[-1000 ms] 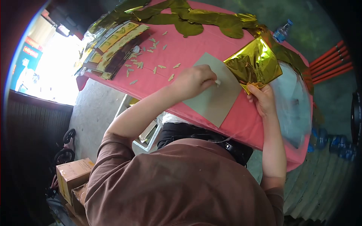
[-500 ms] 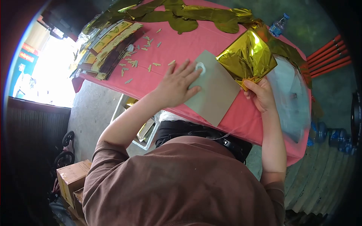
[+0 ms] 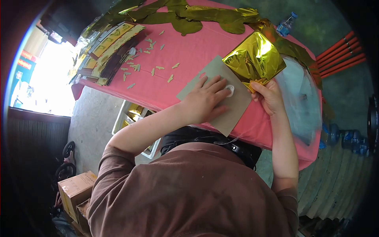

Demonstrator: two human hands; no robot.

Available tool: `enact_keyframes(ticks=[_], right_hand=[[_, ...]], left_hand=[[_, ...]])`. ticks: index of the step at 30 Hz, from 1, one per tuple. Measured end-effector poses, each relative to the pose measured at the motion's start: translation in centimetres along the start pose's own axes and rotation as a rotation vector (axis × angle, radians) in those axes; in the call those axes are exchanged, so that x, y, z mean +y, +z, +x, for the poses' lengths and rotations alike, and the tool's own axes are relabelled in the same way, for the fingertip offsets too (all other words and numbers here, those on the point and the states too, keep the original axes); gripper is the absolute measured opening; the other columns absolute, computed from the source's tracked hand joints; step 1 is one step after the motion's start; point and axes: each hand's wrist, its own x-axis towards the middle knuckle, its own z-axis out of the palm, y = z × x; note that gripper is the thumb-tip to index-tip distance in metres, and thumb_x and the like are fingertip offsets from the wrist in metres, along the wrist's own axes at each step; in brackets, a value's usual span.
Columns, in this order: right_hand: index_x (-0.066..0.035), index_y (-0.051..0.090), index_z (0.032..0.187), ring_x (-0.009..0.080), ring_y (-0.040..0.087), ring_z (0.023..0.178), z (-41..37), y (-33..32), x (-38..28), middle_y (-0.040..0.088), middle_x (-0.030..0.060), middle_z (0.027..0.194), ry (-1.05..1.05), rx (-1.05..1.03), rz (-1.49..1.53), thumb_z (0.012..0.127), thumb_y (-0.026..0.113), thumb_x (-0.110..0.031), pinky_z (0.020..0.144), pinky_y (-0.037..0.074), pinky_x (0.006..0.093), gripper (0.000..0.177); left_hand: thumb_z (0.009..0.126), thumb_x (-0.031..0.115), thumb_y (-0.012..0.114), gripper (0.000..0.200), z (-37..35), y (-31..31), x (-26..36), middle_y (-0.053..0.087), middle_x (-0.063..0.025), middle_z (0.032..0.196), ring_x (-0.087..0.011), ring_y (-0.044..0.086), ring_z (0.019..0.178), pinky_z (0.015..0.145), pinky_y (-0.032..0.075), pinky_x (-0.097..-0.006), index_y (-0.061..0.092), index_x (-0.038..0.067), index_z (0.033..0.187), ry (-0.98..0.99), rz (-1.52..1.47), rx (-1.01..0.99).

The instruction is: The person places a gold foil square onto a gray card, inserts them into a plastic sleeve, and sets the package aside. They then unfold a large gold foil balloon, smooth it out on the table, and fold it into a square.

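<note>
Rightward since the last frame goes the left hand [image 3: 203, 103], over the pink-covered table [image 3: 205, 41], its fingers spread flat on the grey card [image 3: 229, 118], gripping nothing visible. And the right hand [image 3: 269, 96] pinches the gold foil square [image 3: 256, 55] by a corner! The white coil [image 3: 230, 91] sits just beside the left fingertips; smoothing seems underway, calling for light, steady pressure.

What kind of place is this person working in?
Perhaps a small handwork or packing workshop: a pink-covered table bears gold foil pieces, the right hand holds a gold foil square, and a cardboard box stands at lower left.
</note>
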Motion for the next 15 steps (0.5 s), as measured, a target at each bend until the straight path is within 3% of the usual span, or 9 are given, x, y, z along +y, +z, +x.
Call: enact_keyframes(ticks=[7,15], right_hand=[[-0.004,0.061,0.087,0.0082,0.055,0.052,-0.5,-0.3,-0.1,0.063,0.0059,0.071,0.007,-0.011,0.011,0.082,0.065,-0.012,0.045,0.042,0.0184,0.010],[-0.005,0.060,0.086,0.0085,0.055,0.053,-0.3,0.3,-0.7,0.062,0.0042,0.072,-0.012,-0.026,-0.001,0.081,0.066,-0.011,0.046,0.042,0.0190,0.010]], left_hand=[[0.078,0.038,0.066,0.062,-1.7,-2.0,-0.3,0.038,-0.0155,0.136,-0.0322,0.029,0.131,0.106,0.021,-0.0535,0.045,0.009,0.128,0.159,-0.184,-0.087],[0.077,0.040,0.066,0.067,-0.5,-0.7,0.4,0.038,-0.0158,0.135,-0.0332,0.031,0.130,0.105,0.024,-0.0519,0.042,0.007,0.130,-0.016,-0.017,0.015]])
